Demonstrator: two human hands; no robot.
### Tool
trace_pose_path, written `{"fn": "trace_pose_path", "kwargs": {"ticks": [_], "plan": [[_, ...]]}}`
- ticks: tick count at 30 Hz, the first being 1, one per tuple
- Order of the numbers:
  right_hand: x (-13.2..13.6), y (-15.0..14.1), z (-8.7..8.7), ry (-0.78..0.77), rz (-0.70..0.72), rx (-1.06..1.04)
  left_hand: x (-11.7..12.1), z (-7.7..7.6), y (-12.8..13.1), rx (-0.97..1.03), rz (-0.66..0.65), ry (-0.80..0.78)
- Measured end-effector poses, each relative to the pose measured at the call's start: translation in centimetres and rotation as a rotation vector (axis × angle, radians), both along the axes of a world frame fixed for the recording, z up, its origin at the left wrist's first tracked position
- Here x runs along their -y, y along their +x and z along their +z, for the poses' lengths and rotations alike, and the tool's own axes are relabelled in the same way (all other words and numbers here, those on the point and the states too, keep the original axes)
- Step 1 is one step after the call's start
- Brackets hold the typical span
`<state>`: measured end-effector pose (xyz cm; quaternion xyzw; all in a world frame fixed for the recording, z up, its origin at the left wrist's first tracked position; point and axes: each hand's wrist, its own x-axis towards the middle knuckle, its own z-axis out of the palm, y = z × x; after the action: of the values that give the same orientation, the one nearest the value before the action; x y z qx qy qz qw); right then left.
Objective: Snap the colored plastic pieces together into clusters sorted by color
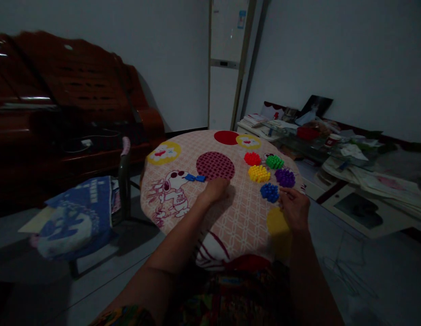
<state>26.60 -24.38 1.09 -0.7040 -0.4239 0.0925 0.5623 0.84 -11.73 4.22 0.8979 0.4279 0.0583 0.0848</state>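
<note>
My left hand (pixel 216 190) rests on the tablecloth, closed, near the dark red dotted circle; what it holds, if anything, is hidden. Just left of it lie small blue pieces (pixel 195 178) in a short row. My right hand (pixel 295 206) is closed in a pinch beside a knobbly blue pile (pixel 269 193); anything between its fingertips is too small to make out. Beyond the blue pile are similar piles in yellow (pixel 259 174), purple (pixel 284 178), red (pixel 252 159) and green (pixel 275 162).
A patterned cloth covers the round table (pixel 244 226). To the left stands a chair (pixel 125 181) with a blue cloth bag (pixel 81 217), and behind it a dark wooden sofa (pixel 78 86). At right, a glass-topped cabinet (pixel 308 142) carries papers and clutter.
</note>
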Motion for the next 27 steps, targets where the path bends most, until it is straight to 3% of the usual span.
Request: {"fn": "trace_pose_path", "kwargs": {"ticks": [3,5,9,12,17,21,27], "plan": [[0.0,0.1,0.1,0.027,-0.018,-0.08,-0.4,0.1,-3.3,-0.153,0.11,-0.036],[-0.1,0.3,-0.1,0.027,-0.047,-0.154,-0.6,-0.2,-4.6,-0.167,0.117,-0.047],[-0.6,0.5,-1.1,0.037,-0.139,-0.304,-0.9,-0.5,-4.5,-0.056,0.039,-0.089],[-1.0,0.8,-2.3,0.044,-0.204,-0.337,-0.8,0.1,-2.0,0.147,-0.107,-0.16],[-1.6,1.5,-4.0,0.041,-0.234,-0.246,0.2,0.6,5.2,0.455,-0.353,-0.246],[-1.7,1.9,-4.9,0.014,-0.21,-0.191,1.1,-1.0,9.6,0.492,-0.464,-0.148],[-1.6,2.5,-5.8,0.009,-0.186,-0.09,1.2,-3.8,11.2,0.546,-0.54,-0.054]]}}
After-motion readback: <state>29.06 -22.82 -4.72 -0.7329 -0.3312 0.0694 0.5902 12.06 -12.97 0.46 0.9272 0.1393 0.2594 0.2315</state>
